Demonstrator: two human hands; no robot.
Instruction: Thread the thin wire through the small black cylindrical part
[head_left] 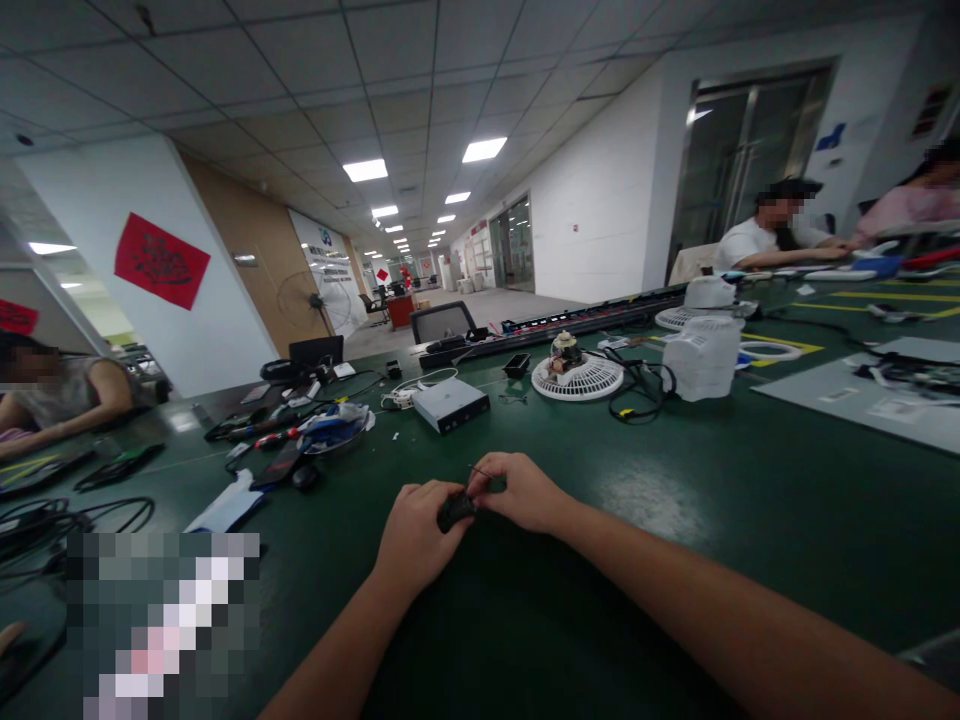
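My left hand [416,530] is closed around a small black part [455,512], held just above the green tabletop. Its exact kind I cannot make out. My right hand [521,492] meets it from the right, thumb and fingers pinched at the part's right end. A thin, dark, wire-like piece [480,471] sticks out to the left from the right fingers. Whether it is a wire or a slim tool does not show. Beyond both hands lies a silver-grey disc drive [451,404] with a black front.
A white fan grille [576,378] with a motor, a white plastic housing [703,358] and a small black box [517,366] stand farther back. Tools, cables and a blue bundle [331,428] lie to the left. A grey mat [840,400] is at right. Other people sit left and far right.
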